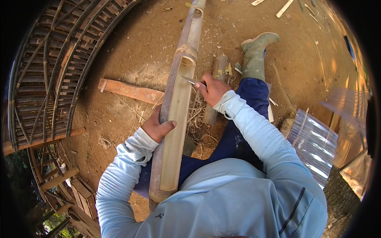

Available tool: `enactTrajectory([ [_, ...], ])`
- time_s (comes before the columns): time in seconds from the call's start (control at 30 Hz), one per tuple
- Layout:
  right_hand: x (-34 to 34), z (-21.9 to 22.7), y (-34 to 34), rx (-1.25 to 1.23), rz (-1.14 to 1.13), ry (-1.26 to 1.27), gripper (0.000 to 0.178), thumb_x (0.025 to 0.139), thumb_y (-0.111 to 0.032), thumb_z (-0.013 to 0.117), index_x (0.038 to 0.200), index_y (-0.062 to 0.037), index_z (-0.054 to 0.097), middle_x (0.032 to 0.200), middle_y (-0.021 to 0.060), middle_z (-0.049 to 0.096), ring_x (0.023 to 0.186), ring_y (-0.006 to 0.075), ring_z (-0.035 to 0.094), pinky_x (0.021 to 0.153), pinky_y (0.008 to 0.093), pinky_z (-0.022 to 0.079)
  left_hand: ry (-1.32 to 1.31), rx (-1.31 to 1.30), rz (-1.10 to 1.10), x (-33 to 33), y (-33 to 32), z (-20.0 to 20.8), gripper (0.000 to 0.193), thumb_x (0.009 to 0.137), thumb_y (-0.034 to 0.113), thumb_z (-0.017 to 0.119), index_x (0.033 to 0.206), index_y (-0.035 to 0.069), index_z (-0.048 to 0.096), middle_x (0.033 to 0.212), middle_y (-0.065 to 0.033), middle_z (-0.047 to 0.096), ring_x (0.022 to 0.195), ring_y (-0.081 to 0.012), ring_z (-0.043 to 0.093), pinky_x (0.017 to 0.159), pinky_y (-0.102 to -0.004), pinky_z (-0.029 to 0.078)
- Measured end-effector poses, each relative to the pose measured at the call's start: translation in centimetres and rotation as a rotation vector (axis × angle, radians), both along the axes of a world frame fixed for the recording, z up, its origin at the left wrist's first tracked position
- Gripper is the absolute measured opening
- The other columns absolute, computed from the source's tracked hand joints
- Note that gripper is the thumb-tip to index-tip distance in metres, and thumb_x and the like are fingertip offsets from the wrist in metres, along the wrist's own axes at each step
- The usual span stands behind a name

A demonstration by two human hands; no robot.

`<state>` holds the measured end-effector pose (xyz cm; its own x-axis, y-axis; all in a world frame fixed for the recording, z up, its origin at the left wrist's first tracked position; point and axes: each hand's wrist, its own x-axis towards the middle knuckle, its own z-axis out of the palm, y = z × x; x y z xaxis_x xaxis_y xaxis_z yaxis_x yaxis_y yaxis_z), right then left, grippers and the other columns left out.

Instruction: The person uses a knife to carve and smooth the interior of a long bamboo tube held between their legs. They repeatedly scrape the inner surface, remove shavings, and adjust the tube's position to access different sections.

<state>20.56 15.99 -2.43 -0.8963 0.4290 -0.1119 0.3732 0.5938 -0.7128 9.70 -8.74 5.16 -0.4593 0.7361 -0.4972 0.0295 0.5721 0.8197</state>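
A long bamboo pole (177, 115), cut open along its upper side, slants from my lap away over the ground. My left hand (158, 125) grips its left wall, the thumb laid over the rim of the hollow. In my right hand (214, 89) is a knife (189, 80), its pointed blade reaching left over the opened section just short of a node (186, 50). The handle is hidden inside my closed fingers. Whether the blade touches the bamboo I cannot tell.
Under the pole lies a reddish wooden plank (131, 90). A short log (219, 69) and fibre shavings (195, 109) are beside my boot (254, 55). At left stands a slatted bamboo structure (59, 59); at right, a clear corrugated sheet (313, 142).
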Motion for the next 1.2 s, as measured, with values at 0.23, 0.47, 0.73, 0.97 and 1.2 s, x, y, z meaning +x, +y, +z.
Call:
enactTrajectory([
  [0.23, -1.8, -1.1, 1.2, 0.055, -0.014, 0.019, 0.037, 0.101, -0.040, 0.052, 0.103, -0.0029, 0.050, 0.078, 0.0258, 0.063, 0.075, 0.0470, 0.061, 0.068, 0.0538, 0.046, -0.031, -0.049, -0.026, -0.1, 0.1, 0.3, 0.086, 0.083, 0.027, 0.067, 0.148, -0.011, 0.026, 0.134, -0.0239, 0.054, 0.125, -0.0296, 0.053, 0.108, -0.0369, 0.038],
  [0.47, -3.3, -3.0, 2.3, 0.035, -0.043, 0.068, 0.040, 0.101, -0.042, 0.052, 0.100, -0.0021, 0.049, 0.077, 0.0250, 0.062, 0.073, 0.0469, 0.060, 0.066, 0.0525, 0.045, 0.075, -0.026, -0.039, 0.1, 0.2, 0.5, 0.082, 0.083, 0.031, 0.069, 0.144, -0.009, 0.031, 0.124, -0.0265, 0.060, 0.115, -0.0319, 0.062, 0.101, -0.0378, 0.046],
  [0.73, -3.1, -3.0, 2.3, 0.028, -0.013, 0.058, 0.042, 0.102, -0.043, 0.050, 0.098, -0.0010, 0.049, 0.079, 0.0249, 0.061, 0.074, 0.0454, 0.061, 0.066, 0.0513, 0.045, 0.047, -0.059, -0.048, 0.0, 0.2, 0.5, 0.086, 0.083, 0.027, 0.067, 0.147, -0.012, 0.026, 0.134, -0.0257, 0.054, 0.124, -0.0303, 0.054, 0.107, -0.0364, 0.040],
  [0.97, -2.7, -3.3, 2.2, 0.020, -0.009, 0.054, 0.041, 0.102, -0.042, 0.050, 0.099, -0.0010, 0.049, 0.081, 0.0259, 0.062, 0.075, 0.0458, 0.061, 0.067, 0.0516, 0.045, 0.063, -0.085, -0.050, 0.7, 0.3, 1.7, 0.088, 0.081, 0.029, 0.067, 0.147, -0.012, 0.027, 0.134, -0.0266, 0.054, 0.124, -0.0307, 0.054, 0.107, -0.0362, 0.040],
  [1.2, -2.8, -3.6, 1.9, 0.040, -0.047, 0.024, 0.041, 0.102, -0.042, 0.050, 0.099, -0.0007, 0.049, 0.079, 0.0262, 0.061, 0.076, 0.0467, 0.061, 0.068, 0.0527, 0.045, 0.104, -0.084, -0.059, 0.9, -0.3, 0.7, 0.087, 0.080, 0.031, 0.067, 0.146, -0.011, 0.029, 0.131, -0.0285, 0.056, 0.123, -0.0329, 0.056, 0.107, -0.0380, 0.041],
])
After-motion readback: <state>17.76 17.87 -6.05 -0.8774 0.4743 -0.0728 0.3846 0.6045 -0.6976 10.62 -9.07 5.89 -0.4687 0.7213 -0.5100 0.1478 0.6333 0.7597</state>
